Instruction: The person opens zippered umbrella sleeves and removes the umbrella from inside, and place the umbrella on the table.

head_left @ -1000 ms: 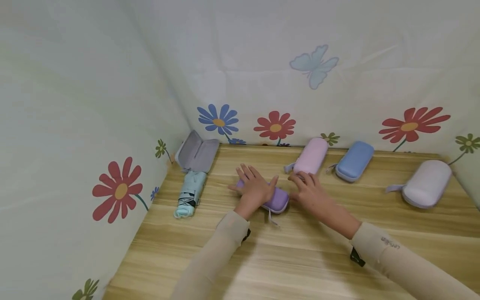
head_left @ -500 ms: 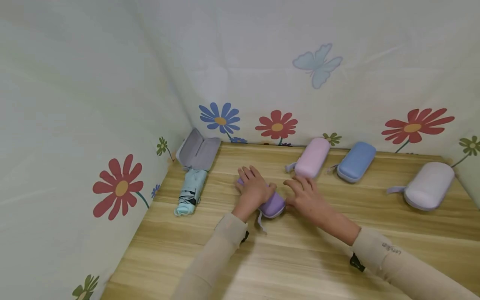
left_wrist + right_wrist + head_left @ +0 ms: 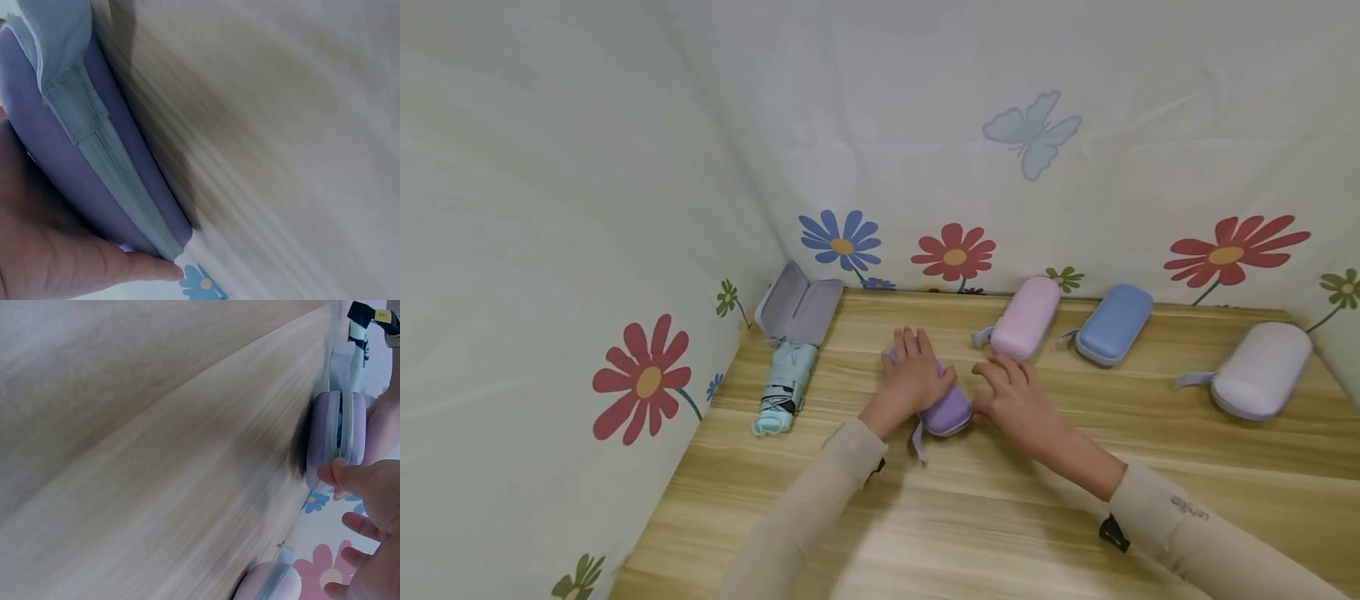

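Note:
A purple hard zip case (image 3: 946, 412) lies on the wooden table in the head view. My left hand (image 3: 914, 380) lies over its top and holds it, the thumb along one side. In the left wrist view the case's zip tape and grey loop strap (image 3: 74, 103) show beside that thumb. At the case's right end, my right hand (image 3: 1017, 408) pinches the zipper pull (image 3: 338, 454) between thumb and index finger, with the other fingers spread. Part of the zip is undone there, showing a narrow dark gap. The case's far end is mostly under my left hand.
A pink case (image 3: 1025, 317), a blue case (image 3: 1114, 325) and a white case (image 3: 1261, 371) lie to the right. On the left are an open grey case (image 3: 808, 312) and a folded mint umbrella (image 3: 785, 387). A flowered curtain wall (image 3: 880, 150) borders the table.
The purple case has turned, its near end swinging left towards me and its strap with it. My left hand's spread fingers have drawn together on it. My right hand has shifted slightly left, then stayed.

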Demonstrator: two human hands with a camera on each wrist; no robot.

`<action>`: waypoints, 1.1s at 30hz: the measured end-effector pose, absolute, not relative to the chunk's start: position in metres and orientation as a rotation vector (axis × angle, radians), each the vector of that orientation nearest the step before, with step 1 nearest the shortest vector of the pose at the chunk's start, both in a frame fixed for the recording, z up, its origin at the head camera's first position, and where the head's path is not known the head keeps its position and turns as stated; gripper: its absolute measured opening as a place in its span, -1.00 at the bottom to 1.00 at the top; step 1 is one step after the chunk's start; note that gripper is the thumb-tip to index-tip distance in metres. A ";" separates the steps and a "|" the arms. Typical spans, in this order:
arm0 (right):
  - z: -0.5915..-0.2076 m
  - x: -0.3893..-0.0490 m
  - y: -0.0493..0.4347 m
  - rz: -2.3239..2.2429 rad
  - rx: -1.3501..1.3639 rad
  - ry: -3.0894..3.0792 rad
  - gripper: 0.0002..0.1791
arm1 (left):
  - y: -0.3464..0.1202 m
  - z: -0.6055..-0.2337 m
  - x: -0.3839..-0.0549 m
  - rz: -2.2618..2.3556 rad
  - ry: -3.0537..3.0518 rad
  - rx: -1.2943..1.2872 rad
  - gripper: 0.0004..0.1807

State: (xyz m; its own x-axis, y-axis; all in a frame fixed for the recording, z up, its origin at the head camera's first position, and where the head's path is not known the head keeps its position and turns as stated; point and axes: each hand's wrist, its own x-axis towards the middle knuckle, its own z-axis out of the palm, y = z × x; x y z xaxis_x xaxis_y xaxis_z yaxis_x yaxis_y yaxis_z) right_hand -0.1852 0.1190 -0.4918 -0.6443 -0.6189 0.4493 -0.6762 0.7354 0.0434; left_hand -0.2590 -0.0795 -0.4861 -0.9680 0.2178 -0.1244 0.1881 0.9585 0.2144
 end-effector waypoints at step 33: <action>-0.505 -0.188 0.119 0.240 0.868 -2.478 -0.89 | -0.085 -0.504 -0.213 -0.005 2.960 0.990 -0.17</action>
